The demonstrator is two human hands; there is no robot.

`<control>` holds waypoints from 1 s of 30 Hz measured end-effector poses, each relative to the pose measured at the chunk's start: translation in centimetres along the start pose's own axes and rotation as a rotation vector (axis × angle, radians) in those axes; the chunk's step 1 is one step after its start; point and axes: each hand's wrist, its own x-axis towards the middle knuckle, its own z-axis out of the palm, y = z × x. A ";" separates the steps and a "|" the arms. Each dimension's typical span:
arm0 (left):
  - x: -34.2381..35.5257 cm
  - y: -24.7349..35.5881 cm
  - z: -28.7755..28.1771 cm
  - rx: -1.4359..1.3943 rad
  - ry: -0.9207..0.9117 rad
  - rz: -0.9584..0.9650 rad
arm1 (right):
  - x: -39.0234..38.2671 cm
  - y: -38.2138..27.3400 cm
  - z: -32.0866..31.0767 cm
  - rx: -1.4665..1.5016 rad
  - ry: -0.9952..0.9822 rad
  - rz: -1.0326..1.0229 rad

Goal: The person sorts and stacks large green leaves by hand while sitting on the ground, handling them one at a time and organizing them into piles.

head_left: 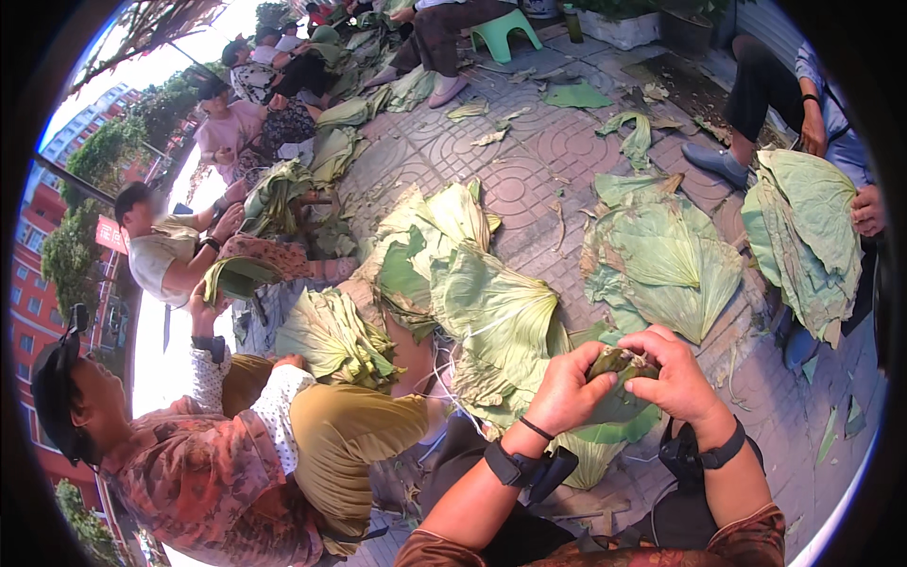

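Observation:
Both of my hands are closed around the gathered end of a lotus leaf [616,363] in front of me, slightly right of centre. My left hand [569,386] grips it from the left with the thumb on top. My right hand [678,376] pinches it from the right, thumb toward the other thumb. The held end is dark green and crumpled; green leaf hangs below between the hands. Just beyond lies a pile of large yellow-green lotus leaves [496,302], some tied with white string. Another flattened stack of lotus leaves [666,255] rests on the paving farther right.
Close on my left, a seated person [203,454] in a patterned top holds a leaf bundle [335,340]. Others sit along the left side. At the right edge a person holds a big leaf stack [803,236]. A green stool [505,38] stands far back. Leaf scraps litter the paving [539,161].

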 end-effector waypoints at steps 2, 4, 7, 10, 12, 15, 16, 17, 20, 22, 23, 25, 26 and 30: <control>-0.4 0.0 -0.3 0.029 0.010 -0.001 | 0.2 -0.4 0.4 -0.004 -0.006 0.003; -0.8 -0.6 -0.7 0.025 0.019 0.030 | 0.2 0.1 1.3 -0.038 0.002 -0.034; -1.0 -0.7 -1.0 -0.021 -0.001 0.048 | 0.2 0.4 1.9 -0.069 -0.021 0.033; -1.1 -1.2 -0.7 0.206 0.049 0.045 | 0.2 0.5 2.0 -0.113 -0.020 0.070; -1.0 -1.1 -0.5 0.290 0.082 0.088 | 0.2 0.4 1.8 -0.085 -0.040 0.068; -0.9 -1.1 -0.1 0.329 0.099 0.174 | 0.5 -0.2 1.4 -0.123 -0.082 0.060; -1.0 -1.0 -0.1 0.334 0.100 0.194 | 0.5 -0.2 1.4 -0.145 -0.101 0.057; -1.0 -1.0 0.0 0.339 0.103 0.214 | 0.6 -0.3 1.3 -0.167 -0.121 0.054; -1.3 -1.0 -0.3 0.385 0.123 0.079 | 0.7 0.6 1.4 -0.406 -0.178 -0.101; -1.0 -1.0 -0.5 0.308 0.095 0.138 | 0.5 0.7 0.9 -0.426 -0.114 -0.221; -0.9 -0.9 -0.5 0.281 0.084 0.161 | 0.4 0.6 0.6 -0.436 -0.090 -0.260; -1.2 -1.2 -1.0 0.502 0.057 0.106 | 0.3 0.1 0.5 -0.369 -0.081 -0.119; -1.3 -1.4 -1.2 0.577 0.047 0.084 | 0.2 -0.1 0.4 -0.344 -0.079 -0.071; -0.9 -1.6 -1.4 0.750 0.127 0.133 | -0.2 -1.1 -0.8 -0.171 0.098 0.081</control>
